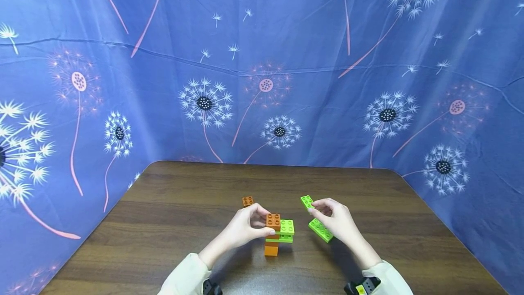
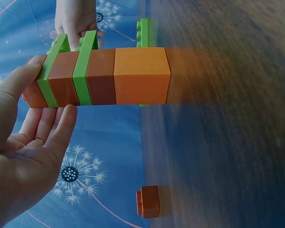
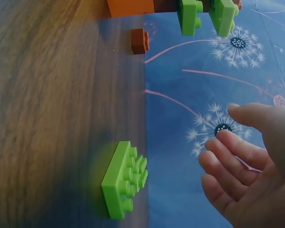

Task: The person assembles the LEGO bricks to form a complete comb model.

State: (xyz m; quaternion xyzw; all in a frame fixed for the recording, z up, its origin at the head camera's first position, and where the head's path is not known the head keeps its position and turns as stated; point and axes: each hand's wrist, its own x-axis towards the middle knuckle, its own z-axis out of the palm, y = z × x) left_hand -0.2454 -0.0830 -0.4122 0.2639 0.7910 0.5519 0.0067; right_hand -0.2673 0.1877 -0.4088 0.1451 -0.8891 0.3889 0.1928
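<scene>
My left hand [image 1: 245,227] holds the top of an upright brick tower [image 2: 142,76], thumb on the near side of its uppermost orange brick [image 1: 273,222]. The tower stacks orange and brownish bricks with two thin green plates [image 3: 188,19] that jut out to the right. Over to the right, my right hand [image 1: 335,218] hovers with thumb and fingers apart; the right wrist view shows nothing between them. Below and beyond it lie two loose green plates: a nearer plate [image 1: 321,230] and a farther plate [image 1: 306,201].
A single orange brick [image 1: 247,201] sits on the wooden table [image 1: 180,222] behind the tower. Blue cloth [image 1: 245,117] with a dandelion print hangs around the table's back and sides.
</scene>
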